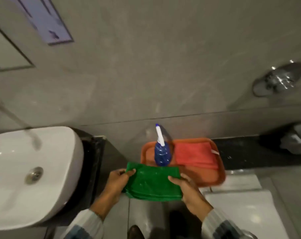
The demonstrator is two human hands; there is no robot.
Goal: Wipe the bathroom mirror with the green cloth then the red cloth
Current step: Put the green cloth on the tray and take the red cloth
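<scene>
A folded green cloth (153,182) is held in front of me, just before an orange tray (213,176). My left hand (116,181) pinches its upper left corner. My right hand (185,188) grips its right edge. On the tray lies a folded red cloth (196,155), and beside it on the left stands a blue spray bottle (161,155) with a white nozzle. The mirror (6,49) shows only as a framed corner at the upper left.
A white washbasin (30,178) with a metal drain sits at the left under a tap (17,121). The tray rests on a white toilet cistern (241,181). A chrome wall fitting (279,79) is at the upper right on the grey tiled wall.
</scene>
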